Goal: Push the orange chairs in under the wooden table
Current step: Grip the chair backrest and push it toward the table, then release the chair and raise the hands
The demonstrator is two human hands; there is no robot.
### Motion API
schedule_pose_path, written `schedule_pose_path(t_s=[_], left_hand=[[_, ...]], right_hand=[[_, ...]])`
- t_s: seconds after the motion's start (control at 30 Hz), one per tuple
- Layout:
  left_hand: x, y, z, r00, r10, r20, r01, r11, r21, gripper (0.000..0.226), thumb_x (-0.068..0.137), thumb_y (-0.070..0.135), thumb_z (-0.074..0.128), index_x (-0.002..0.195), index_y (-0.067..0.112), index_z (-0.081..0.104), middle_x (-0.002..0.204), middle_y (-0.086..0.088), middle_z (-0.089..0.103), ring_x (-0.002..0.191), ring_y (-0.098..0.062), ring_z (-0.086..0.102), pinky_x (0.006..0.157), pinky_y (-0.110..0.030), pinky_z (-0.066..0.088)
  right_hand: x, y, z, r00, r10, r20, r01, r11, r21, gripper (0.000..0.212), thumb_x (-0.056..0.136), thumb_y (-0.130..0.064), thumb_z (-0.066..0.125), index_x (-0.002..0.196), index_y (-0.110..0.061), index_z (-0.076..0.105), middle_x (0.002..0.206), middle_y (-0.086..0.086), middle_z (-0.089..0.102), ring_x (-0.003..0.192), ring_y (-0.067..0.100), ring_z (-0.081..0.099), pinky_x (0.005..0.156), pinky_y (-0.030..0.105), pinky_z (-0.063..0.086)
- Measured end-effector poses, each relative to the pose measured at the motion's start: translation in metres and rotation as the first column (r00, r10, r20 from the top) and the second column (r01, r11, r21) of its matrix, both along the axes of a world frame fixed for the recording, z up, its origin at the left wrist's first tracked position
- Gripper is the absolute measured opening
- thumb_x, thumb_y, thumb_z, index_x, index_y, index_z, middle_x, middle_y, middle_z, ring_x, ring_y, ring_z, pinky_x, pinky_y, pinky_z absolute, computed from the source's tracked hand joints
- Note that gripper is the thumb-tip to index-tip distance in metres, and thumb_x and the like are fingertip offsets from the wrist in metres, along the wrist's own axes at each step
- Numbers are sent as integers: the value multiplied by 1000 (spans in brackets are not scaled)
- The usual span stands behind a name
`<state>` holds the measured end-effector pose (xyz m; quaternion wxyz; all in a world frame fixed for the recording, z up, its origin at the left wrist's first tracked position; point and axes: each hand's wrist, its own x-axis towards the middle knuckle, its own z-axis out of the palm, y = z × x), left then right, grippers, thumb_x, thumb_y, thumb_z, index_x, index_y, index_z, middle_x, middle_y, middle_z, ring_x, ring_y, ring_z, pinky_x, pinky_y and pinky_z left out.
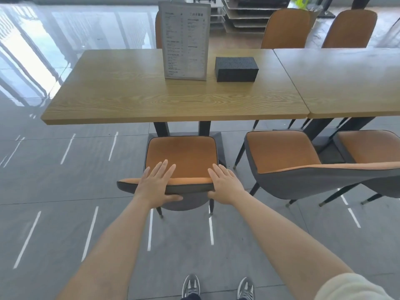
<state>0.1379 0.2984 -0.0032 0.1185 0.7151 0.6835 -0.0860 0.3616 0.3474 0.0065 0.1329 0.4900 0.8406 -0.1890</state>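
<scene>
An orange chair with a grey shell stands in front of the wooden table, its seat just clear of the table's near edge. My left hand lies over the left part of the chair's backrest top, fingers spread over the front, thumb behind. My right hand holds the right end of the same backrest in the same way. A second orange chair stands to the right, pulled out and angled. A third orange chair is at the right edge.
A menu stand and a black box sit on the table. A second wooden table adjoins on the right. Two orange chairs stand on the far side. My shoes are on the grey tiled floor.
</scene>
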Motion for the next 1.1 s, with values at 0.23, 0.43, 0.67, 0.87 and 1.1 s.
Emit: schedule_pose_path(t_s=[0.23, 0.43, 0.67, 0.87, 1.1], left_hand=[[49, 17, 9, 997, -75, -32, 79, 989, 128, 67, 88, 62, 4, 145, 31, -12, 157, 1, -16, 144, -19, -19, 107, -40, -21], [109, 42, 27, 979, -201, 31, 192, 963, 188, 63, 95, 52, 12, 145, 25, -14, 157, 0, -17, 144, -20, -18, 110, -39, -19], [204, 66, 50, 917, -396, 55, 376, 900, 220, 62, 98, 48, 14, 146, 21, -14, 157, -2, -15, 144, -18, -17, 113, -39, -16], [298, 77, 70, 846, -532, 17, 509, 818, 269, 64, 96, 50, 14, 146, 20, -13, 157, -1, -15, 144, -19, -17, 111, -39, -17], [401, 86, 75, 810, -586, 1, 557, 771, 308, 63, 95, 53, 10, 140, 24, -22, 157, 0, -18, 144, -19, -19, 110, -37, -18]], right_hand=[[51, -7, 16, 968, -234, -90, 239, 970, 44, 68, 98, -43, 22, 141, -16, -25, 154, 5, -25, 141, 22, -23, 114, 37, -13], [114, -14, 31, 902, -425, -73, 431, 891, 142, 70, 96, -52, 12, 136, -15, -32, 150, 6, -32, 138, 20, -29, 107, 32, -20], [199, -38, 53, 788, -611, -72, 611, 763, 210, 72, 95, -53, 11, 137, -13, -31, 152, 6, -29, 140, 20, -25, 108, 32, -18], [278, -65, 73, 673, -732, -103, 734, 643, 219, 70, 96, -50, 14, 137, -13, -29, 152, 5, -28, 141, 19, -23, 112, 34, -15], [366, -70, 74, 628, -763, -153, 771, 582, 260, 69, 96, -50, 15, 129, -16, -35, 153, 6, -27, 141, 19, -24, 108, 32, -20]])
